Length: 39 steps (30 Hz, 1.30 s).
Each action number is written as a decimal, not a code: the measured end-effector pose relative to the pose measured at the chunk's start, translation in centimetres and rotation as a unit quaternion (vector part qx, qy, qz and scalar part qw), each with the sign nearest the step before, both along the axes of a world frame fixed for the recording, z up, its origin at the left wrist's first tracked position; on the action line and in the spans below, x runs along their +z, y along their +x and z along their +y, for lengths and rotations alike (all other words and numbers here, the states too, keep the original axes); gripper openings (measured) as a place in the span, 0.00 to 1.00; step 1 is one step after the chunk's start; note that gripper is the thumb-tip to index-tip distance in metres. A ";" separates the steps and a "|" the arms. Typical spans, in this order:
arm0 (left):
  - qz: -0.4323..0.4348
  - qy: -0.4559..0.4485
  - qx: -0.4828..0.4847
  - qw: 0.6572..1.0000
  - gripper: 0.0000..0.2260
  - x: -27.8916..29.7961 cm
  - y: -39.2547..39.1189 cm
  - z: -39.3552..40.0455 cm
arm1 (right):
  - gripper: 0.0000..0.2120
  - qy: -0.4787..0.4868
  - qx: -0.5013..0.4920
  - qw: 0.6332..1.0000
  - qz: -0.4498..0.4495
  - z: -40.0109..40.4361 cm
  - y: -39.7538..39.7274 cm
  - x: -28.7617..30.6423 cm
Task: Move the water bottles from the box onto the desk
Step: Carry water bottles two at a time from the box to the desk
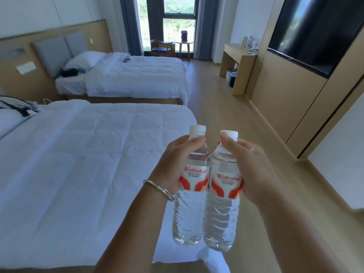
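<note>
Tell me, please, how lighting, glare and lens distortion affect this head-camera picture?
Head view: daylight from the window blows out the far end; wide-angle bending curves the wall-mounted screen and the near bed; both water bottles are sharp, labels legible; the items on the distant desk are blurry.

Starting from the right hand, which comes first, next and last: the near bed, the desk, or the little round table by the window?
From the right hand:
1. Near bed, just to its left.
2. Desk, ahead along the right wall.
3. Round table, far back at the window.
</note>
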State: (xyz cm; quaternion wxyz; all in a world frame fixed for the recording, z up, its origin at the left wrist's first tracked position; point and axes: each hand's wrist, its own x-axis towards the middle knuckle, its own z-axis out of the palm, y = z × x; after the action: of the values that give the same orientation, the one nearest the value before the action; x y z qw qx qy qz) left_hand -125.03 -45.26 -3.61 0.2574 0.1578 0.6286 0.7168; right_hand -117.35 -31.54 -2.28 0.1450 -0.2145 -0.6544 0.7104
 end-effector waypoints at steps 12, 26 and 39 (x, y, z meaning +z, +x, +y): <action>0.040 0.001 0.017 0.999 0.19 1.7 1.1 16.1 | 0.22 0.029 -0.008 1.000 0.002 15.3 1.7 2.7; -0.018 0.040 0.051 0.998 0.18 0.0 -8.2 40.3 | 0.26 0.076 0.035 0.995 -0.047 40.0 -7.8 3.5; -0.054 0.012 0.078 0.995 0.16 -0.8 -16.2 50.2 | 0.20 0.086 0.067 0.992 -0.061 50.3 -17.4 1.5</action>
State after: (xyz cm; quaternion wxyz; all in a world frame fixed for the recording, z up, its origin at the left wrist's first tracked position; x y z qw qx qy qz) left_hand -141.28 4.96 -4.39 0.2319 0.0727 0.6156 0.7497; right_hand -134.79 18.72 -0.80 0.0749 -0.1993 -0.7338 0.6451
